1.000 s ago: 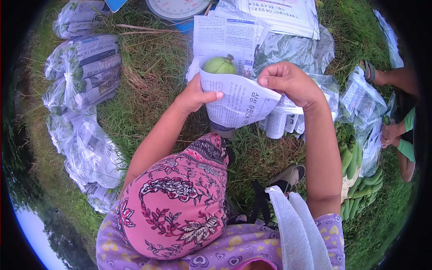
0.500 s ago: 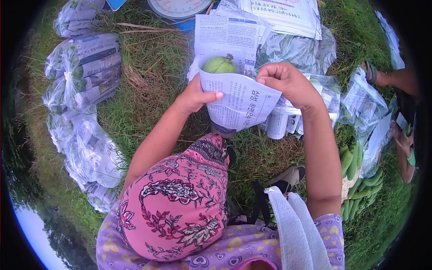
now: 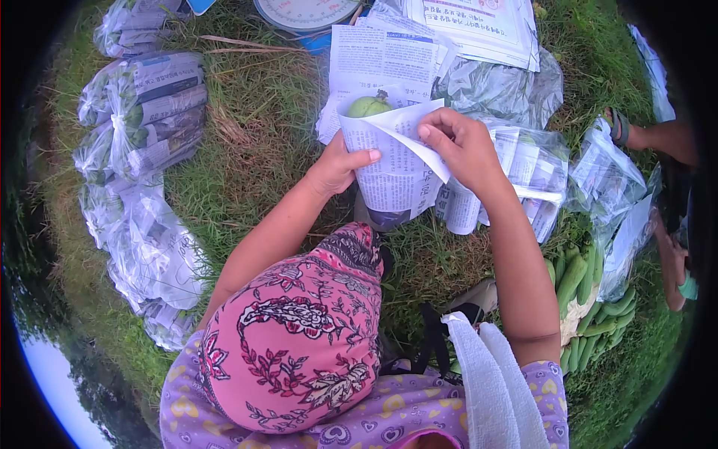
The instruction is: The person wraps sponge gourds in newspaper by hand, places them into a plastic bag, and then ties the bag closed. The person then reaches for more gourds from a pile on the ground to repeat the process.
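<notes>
A sheet of newspaper (image 3: 393,176) is rolled into a cone around a green gourd-like vegetable (image 3: 369,106). Only the vegetable's rounded top and stem stub show; the lower part is hidden in the paper. My left hand (image 3: 342,166) is wrapped around the roll's left side, thumb lying across its front. With thumb and fingers, my right hand (image 3: 458,146) pinches the sheet's loose right edge, folded over toward the vegetable. Behind the roll lies a stack of newspaper sheets (image 3: 381,56).
Newspaper-wrapped bundles in clear plastic (image 3: 161,112) line the grass at left. A dial scale (image 3: 307,11) stands at the top. Bagged newspaper packs (image 3: 527,161) and a pile of long green cucumbers (image 3: 576,280) lie at right. Another person's foot (image 3: 636,135) is at the right edge.
My right hand has carried the paper's loose edge leftward, folding it across the front of the roll. Less of the vegetable shows now. My left hand keeps its hold.
</notes>
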The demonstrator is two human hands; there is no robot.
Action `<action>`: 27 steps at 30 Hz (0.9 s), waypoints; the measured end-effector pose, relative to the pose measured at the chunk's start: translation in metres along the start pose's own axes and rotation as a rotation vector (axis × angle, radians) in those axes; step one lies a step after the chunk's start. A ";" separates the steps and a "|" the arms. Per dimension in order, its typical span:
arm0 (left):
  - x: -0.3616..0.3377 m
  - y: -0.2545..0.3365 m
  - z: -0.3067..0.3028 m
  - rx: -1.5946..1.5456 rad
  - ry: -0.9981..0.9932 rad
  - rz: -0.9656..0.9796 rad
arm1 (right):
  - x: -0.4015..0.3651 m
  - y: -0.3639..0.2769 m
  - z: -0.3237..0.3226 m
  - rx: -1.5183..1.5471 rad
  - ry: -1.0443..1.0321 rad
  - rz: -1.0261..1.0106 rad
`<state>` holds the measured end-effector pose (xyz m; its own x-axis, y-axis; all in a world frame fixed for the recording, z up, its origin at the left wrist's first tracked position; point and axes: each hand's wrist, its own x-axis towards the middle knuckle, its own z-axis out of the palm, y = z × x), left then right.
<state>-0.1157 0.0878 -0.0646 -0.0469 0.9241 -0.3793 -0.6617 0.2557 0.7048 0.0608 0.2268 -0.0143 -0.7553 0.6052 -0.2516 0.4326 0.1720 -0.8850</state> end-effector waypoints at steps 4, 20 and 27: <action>0.000 -0.002 -0.004 -0.008 0.010 0.012 | -0.013 0.005 -0.005 0.594 -0.424 0.435; 0.027 0.000 0.009 -0.359 0.045 0.084 | -0.001 0.011 0.085 -0.256 0.465 -0.110; 0.067 0.020 -0.019 -0.325 0.196 0.147 | 0.034 0.028 0.060 -0.385 0.559 -0.053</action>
<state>-0.1467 0.1497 -0.0875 -0.2795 0.8646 -0.4176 -0.8378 -0.0072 0.5460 0.0179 0.2057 -0.0712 -0.4572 0.8813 0.1196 0.6247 0.4140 -0.6621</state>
